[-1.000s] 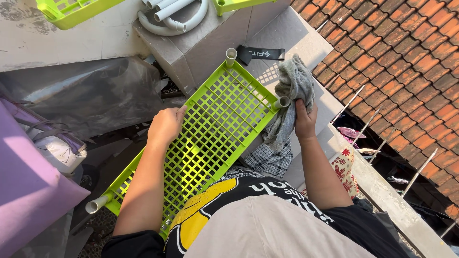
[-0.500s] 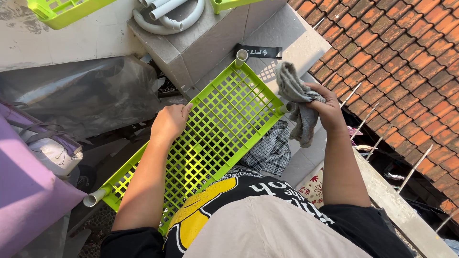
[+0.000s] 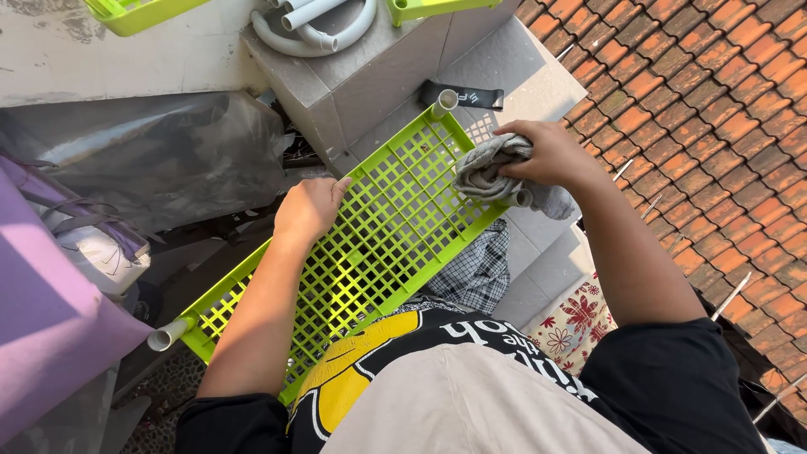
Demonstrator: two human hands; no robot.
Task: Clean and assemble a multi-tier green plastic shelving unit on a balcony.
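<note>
A lime-green plastic lattice shelf panel [image 3: 370, 244] with white tube sockets at its corners lies tilted across my lap. My left hand [image 3: 309, 208] grips its left long edge near the middle. My right hand [image 3: 551, 154] is closed on a crumpled grey cloth [image 3: 486, 175] and presses it onto the panel's far right edge, beside a corner tube.
A grey tiled block [image 3: 378, 80] holds white pipes [image 3: 313, 23] and more green panels [image 3: 139, 13]. A black strap [image 3: 462, 97] lies beyond the panel. Terracotta roof tiles [image 3: 714, 109] fill the right. A clear plastic sheet [image 3: 151, 155] and purple fabric [image 3: 42, 328] lie left.
My right hand has swung the grey cloth up from the panel's right edge to its far right corner area. My left hand has kept its hold on the left edge.
</note>
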